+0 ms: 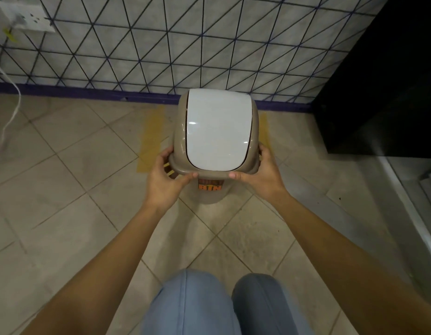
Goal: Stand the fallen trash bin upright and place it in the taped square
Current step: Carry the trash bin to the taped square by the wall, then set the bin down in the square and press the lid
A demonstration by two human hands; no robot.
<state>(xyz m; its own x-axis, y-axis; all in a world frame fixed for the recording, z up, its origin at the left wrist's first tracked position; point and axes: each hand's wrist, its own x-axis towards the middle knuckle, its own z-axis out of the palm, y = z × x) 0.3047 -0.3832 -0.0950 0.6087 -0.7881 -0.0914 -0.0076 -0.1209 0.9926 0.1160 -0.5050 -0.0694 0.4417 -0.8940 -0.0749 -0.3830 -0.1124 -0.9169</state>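
counts: one trash bin [178,143], two hands, two yellow tape strips [152,136] visible on floor
left hand [165,175]: clamped on bin's left lid rim, thumb on the near edge
right hand [260,174]: clamped on right rim, thumb on the near edge
bin look: taupe plastic, white swing lid [218,129], orange "BIN" label [210,185]
bin location: upright, between the tape strips, near tiled wall [185,44]; base contact with floor not visible

Both arms reach forward toward 12 o'clock. The left hand [164,178] and right hand [262,174] grip inward, thumbs on top.
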